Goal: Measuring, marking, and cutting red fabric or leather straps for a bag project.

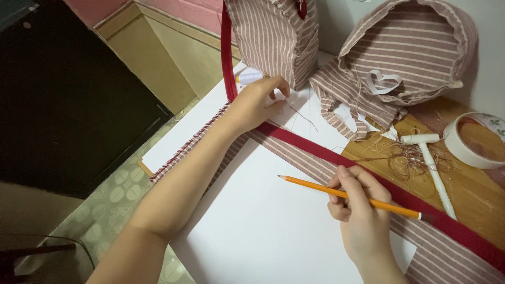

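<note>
wooden table (pixel 473 205), white paper sheet (pixel 263 221), tape roll (pixel 473 139)

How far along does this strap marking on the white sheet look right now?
Done: the striped strap with red edging lies flat across the white sheet. In hand: left hand pins the strap down; right hand holds an orange pencil, tip just off the strap. Left: no pencil line shows on the sheet.

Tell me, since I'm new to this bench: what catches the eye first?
The right hand holds an orange pencil over white paper. The left hand presses a striped strip with red trim at centre. Striped fabric pieces sit at top right.
</note>
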